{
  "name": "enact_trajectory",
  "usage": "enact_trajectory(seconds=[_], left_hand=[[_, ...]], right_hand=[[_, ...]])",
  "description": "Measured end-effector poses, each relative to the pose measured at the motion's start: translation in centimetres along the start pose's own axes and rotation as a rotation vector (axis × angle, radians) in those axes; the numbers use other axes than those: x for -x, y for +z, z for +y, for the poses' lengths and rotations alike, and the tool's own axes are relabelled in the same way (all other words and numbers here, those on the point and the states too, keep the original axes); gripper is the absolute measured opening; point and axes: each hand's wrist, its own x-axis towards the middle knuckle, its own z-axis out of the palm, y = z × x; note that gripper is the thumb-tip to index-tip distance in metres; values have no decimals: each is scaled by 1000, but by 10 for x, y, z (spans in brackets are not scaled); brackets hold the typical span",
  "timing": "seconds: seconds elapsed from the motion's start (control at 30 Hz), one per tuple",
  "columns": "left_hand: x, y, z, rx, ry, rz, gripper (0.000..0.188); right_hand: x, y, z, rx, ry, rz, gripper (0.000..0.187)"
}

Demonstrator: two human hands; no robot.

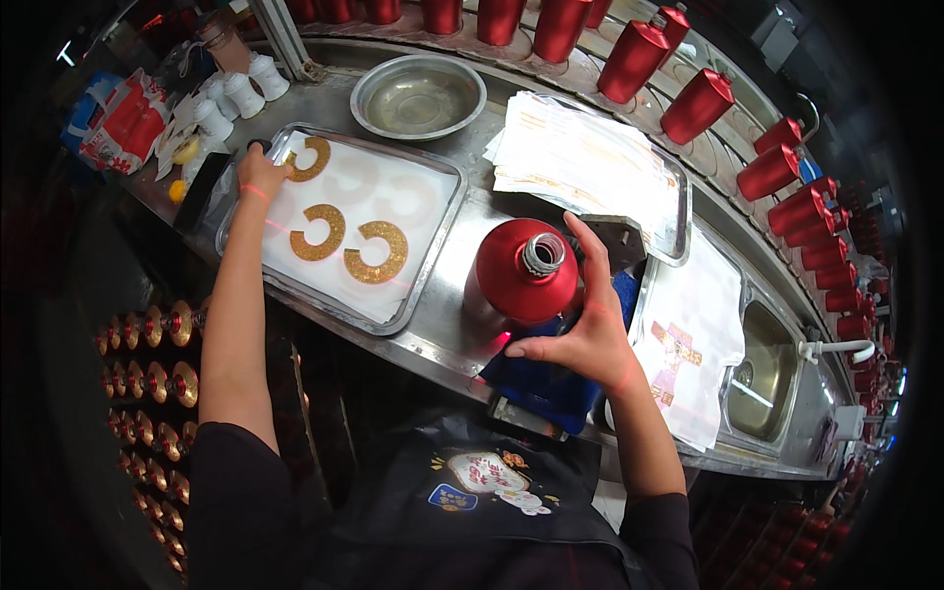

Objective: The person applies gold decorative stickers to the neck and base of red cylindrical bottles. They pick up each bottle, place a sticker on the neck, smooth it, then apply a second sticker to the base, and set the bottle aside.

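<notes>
My left hand (262, 175) reaches to the far left of a metal tray (441, 231). Its bent fingers press at the edge of a gold C-shaped decal (317, 157), and something black covers a fingertip. Two more gold C-shaped decals (382, 252) lie nearer on the white sheet, with faint pale shapes around them. In the middle, a red bottle (516, 270) with a bare threaded silver neck leans slightly. My right hand (595, 324) curves around its right side, thumb and fingers spread apart. Under that hand are a blue cloth (551, 388) and a dark metal bracket (615, 236).
A metal basin of water (418, 96) and a stack of white sheets (580, 147) sit behind. On the right lie a printed sheet (688, 354) and a sink (762, 374) with a white tap. Red bottles (698, 106) line the curved conveyor. White containers (231, 93) stand far left.
</notes>
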Motion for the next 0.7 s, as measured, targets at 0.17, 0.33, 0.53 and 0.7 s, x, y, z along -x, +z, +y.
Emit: enact_trajectory(seconds=[0.17,0.33,0.53,0.7], left_hand=[[-7,8,-5,36,-16,120,27],[10,-3,15,-13,-78,302,16],[63,-74,85,185,43,189,19],[151,-149,162,477,129,-67,25]], right_hand=[[-6,16,-12,209,-58,17,109],[-10,17,-16,103,28,4,104],[-2,19,-18,184,-54,158,92],[45,7,-43,128,254,324,59]])
